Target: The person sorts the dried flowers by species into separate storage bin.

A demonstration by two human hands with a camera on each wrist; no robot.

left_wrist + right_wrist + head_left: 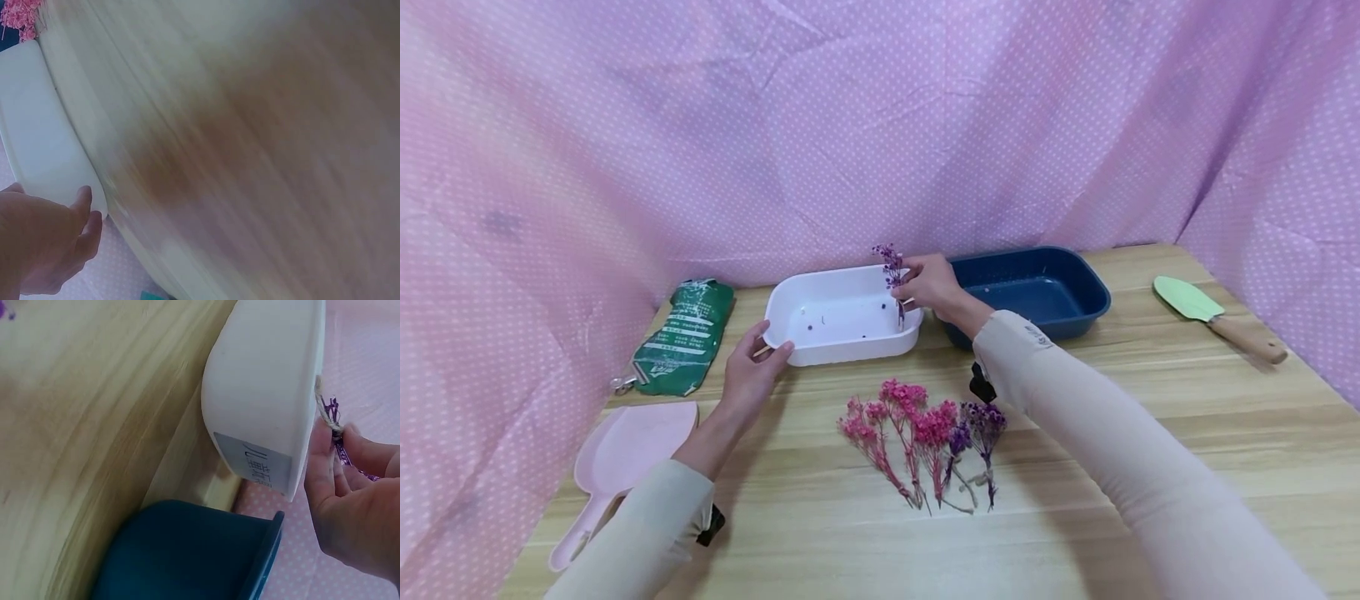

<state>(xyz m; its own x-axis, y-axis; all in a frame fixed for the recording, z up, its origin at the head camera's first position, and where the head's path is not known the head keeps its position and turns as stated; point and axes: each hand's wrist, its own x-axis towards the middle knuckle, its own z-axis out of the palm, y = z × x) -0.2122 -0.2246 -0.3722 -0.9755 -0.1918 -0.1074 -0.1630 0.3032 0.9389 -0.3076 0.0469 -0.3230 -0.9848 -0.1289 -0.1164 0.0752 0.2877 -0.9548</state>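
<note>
Head view: on a wooden tabletop (805, 542), a person's two hands work at a white tub (850, 354). The left hand (755, 362) grips the tub's left end, thumb and fingers parted only by its wall. The right hand (932, 283) pinches a purple flower sprig (891, 265) upright over the tub's right end; whether its stems touch the bottom is unclear. Only this view shows dark specks (810, 327) inside, and, farther out, a green bag (681, 337), pink dustpan (632, 442) and green-bladed trowel (1187, 297). Pink flowers (904, 396) and more purple ones (983, 425) lie in front. A blue tub (1060, 327) stands at right.

The right wrist view adds twine (334, 428) knotted round the sprig's stems and a printed label (253, 459) on the white tub's end. The left wrist view shows fingers against its outer wall.
</note>
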